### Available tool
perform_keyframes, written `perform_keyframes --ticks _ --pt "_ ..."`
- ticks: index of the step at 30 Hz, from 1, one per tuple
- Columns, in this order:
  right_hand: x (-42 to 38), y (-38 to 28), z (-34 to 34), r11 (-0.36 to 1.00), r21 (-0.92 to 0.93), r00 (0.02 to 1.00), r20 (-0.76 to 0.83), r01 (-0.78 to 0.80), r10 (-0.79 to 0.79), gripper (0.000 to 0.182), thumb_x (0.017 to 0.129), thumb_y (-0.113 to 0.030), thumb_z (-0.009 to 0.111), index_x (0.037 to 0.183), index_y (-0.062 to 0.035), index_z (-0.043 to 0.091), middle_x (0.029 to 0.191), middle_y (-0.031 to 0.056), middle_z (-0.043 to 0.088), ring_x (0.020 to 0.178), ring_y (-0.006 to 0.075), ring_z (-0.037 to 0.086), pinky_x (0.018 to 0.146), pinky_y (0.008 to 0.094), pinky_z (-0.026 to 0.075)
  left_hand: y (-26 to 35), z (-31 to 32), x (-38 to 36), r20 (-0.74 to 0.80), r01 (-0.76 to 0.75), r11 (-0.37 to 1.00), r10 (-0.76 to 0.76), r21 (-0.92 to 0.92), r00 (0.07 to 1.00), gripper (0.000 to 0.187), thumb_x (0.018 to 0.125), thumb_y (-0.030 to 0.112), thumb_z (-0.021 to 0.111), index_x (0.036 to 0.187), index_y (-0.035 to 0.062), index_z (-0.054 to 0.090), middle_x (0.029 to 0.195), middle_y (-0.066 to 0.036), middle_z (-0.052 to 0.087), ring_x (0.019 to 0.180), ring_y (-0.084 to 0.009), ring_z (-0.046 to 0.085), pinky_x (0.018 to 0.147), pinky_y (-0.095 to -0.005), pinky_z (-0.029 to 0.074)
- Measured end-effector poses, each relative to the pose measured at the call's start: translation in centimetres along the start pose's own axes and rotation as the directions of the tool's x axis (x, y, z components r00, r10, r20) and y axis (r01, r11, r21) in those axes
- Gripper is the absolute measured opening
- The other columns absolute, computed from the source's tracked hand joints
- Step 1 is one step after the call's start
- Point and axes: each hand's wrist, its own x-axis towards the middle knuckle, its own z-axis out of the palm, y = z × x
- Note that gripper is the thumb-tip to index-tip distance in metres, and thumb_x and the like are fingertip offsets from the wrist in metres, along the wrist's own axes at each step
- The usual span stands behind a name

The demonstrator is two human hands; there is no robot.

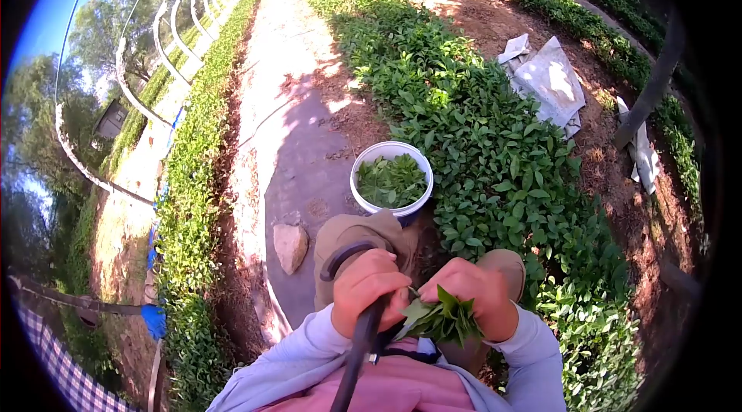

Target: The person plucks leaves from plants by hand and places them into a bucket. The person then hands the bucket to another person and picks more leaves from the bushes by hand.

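Note:
My right hand (473,290) is closed around a bunch of fresh green leaves (444,318), with pointed tips fanning out below the fingers. Fingers bent, my left hand (369,287) pinches at the stem side of the same bunch, and the two hands nearly meet above my lap. A dark curved strap or cable (363,335) runs up from my chest past the left hand. Just beyond my knees stands a white-rimmed bucket (357,188) with plucked green leaves (393,180) inside.
A dense row of leafy bushes (495,172) runs along my right side. A pale stone (290,248) rests on the dark ground sheet (297,157) at left. Crumpled white sheeting (550,83) lies beyond the bushes. Curved hoops (124,87) line the far left.

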Motion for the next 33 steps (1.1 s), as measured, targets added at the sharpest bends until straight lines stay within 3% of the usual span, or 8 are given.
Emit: perform_keyframes --ticks 9,10,14,20,25,27,30,33 --pt "1.1 1.4 2.4 0.994 0.095 0.933 -0.35 -0.05 0.081 0.018 0.073 -0.001 0.066 0.09 -0.0011 0.062 0.087 0.0131 0.064 0.072 0.0226 0.063 0.064 0.029 0.051 0.7 -3.5 -1.7 -0.104 0.061 0.998 -0.058 0.026 0.993 0.024 0.062 -0.007 0.06 0.084 0.0009 0.058 0.067 -0.009 0.052 0.061 -0.0257 0.053 0.068 -0.0379 0.049" --pt "1.8 3.0 1.8 0.986 -0.159 0.888 -0.46 -0.058 -0.022 0.017 0.073 0.0 0.065 0.089 0.0006 0.06 0.084 0.0125 0.063 0.072 0.0219 0.063 0.065 0.029 0.051 0.5 -4.2 -1.9 -0.074 0.071 0.997 -0.068 0.028 0.995 0.024 0.062 -0.008 0.06 0.084 0.0011 0.058 0.067 -0.009 0.052 0.061 -0.0257 0.053 0.068 -0.0378 0.049" --pt "4.4 6.6 0.7 0.889 0.342 0.772 -0.459 -0.303 0.44 0.02 0.077 -0.001 0.064 0.094 0.0005 0.055 0.078 0.0066 0.06 0.064 0.0126 0.059 0.055 0.023 0.047 -1.5 -7.4 -2.9 0.004 0.075 0.996 -0.075 0.047 0.997 0.024 0.072 0.004 0.065 0.095 0.0001 0.059 0.067 -0.009 0.052 0.061 -0.0259 0.052 0.064 -0.0368 0.047" --pt "11.8 7.6 1.9 0.987 0.117 0.55 -0.821 -0.107 0.157 0.022 0.083 -0.002 0.064 0.102 0.0006 0.055 0.091 0.0095 0.062 0.072 0.0144 0.061 0.058 0.0242 0.05 -6.1 -10.2 -6.3 -0.129 0.098 0.993 -0.088 0.071 0.988 0.051 0.087 0.03 0.059 0.125 0.0003 0.042 0.084 -0.016 0.058 0.064 -0.0232 0.053 0.06 -0.0364 0.046" --pt "11.8 26.5 7.8 0.921 -0.294 0.674 -0.737 -0.256 -0.048 0.028 0.077 -0.006 0.068 0.104 -0.0006 0.059 0.093 0.0089 0.063 0.084 0.0232 0.061 0.077 0.0327 0.047 -7.6 -12.6 -7.2 -0.189 0.293 0.946 -0.265 0.14 0.946 0.036 0.084 0.028 0.06 0.107 0.0004 0.056 0.088 -0.016 0.059 0.07 -0.0261 0.056 0.069 -0.0376 0.048" --pt "8.1 36.7 12.4 0.598 -0.359 0.697 -0.404 -0.717 0.593 0.071 0.071 -0.027 0.076 0.127 0.0004 0.042 0.124 0.0207 0.046 0.115 0.0351 0.046 0.094 0.0399 0.039 -8.3 -13.6 -6.8 -0.163 0.3 0.939 -0.274 0.167 0.948 0.033 0.083 0.025 0.06 0.104 -0.0001 0.058 0.086 -0.016 0.059 0.07 -0.0272 0.057 0.07 -0.0384 0.048" --pt "5.6 38.5 13.1 0.586 -0.451 0.72 -0.219 -0.673 0.659 0.102 0.068 -0.041 0.076 0.14 0.0017 0.018 0.144 0.0264 0.016 0.135 0.038 0.019 0.107 0.041 0.025 -10.1 -16.1 -6.5 -0.133 0.264 0.939 -0.239 0.221 0.962 0.028 0.08 0.019 0.061 0.1 -0.0008 0.06 0.082 -0.015 0.059 0.07 -0.0282 0.057 0.072 -0.0405 0.048" --pt "4.3 36.8 11.1 0.581 -0.308 0.655 -0.417 -0.754 0.63 0.073 0.076 -0.031 0.069 0.13 0.0041 0.035 0.124 0.024 0.045 0.117 0.0363 0.043 0.097 0.0389 0.038 -11.8 -16.5 -6.4 -0.294 0.347 0.922 -0.289 0.171 0.911 0.022 0.08 0.015 0.059 0.096 -0.0003 0.061 0.08 -0.014 0.06 0.07 -0.0279 0.059 0.076 -0.0431 0.048"
